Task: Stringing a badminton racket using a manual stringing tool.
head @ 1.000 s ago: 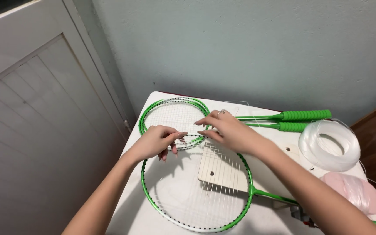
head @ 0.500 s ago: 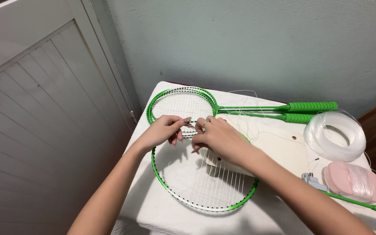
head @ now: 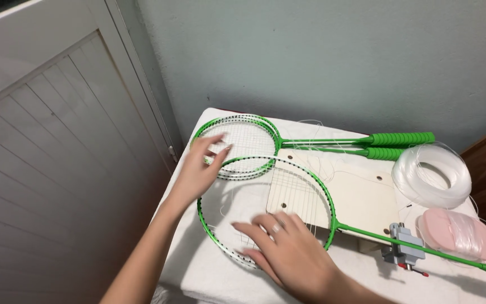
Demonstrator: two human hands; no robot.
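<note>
A green badminton racket (head: pixel 265 211) lies on a white-covered table, its head partly strung. My right hand (head: pixel 288 250) rests flat on the near part of that head, fingers spread, holding nothing. My left hand (head: pixel 201 166) hovers at the far left rim of the head, fingers apart and blurred. Whether a thin string is pinched there I cannot tell. Two more green rackets (head: pixel 243 141) lie stacked behind, handles (head: pixel 400 143) pointing right. The front racket's shaft runs right through a small grey clamp (head: pixel 403 247).
A pale wooden board (head: pixel 355 194) lies under the racket head. A clear coil of string (head: pixel 431 174) and a pink wrapped bundle (head: pixel 459 233) sit at the right. A grey louvred door (head: pixel 57 169) stands close on the left; a wall is behind.
Both hands have left the top of the racket head, where they pinched string together. The right hand dropped to the near rim and lies flat; the left opened and shifted left.
</note>
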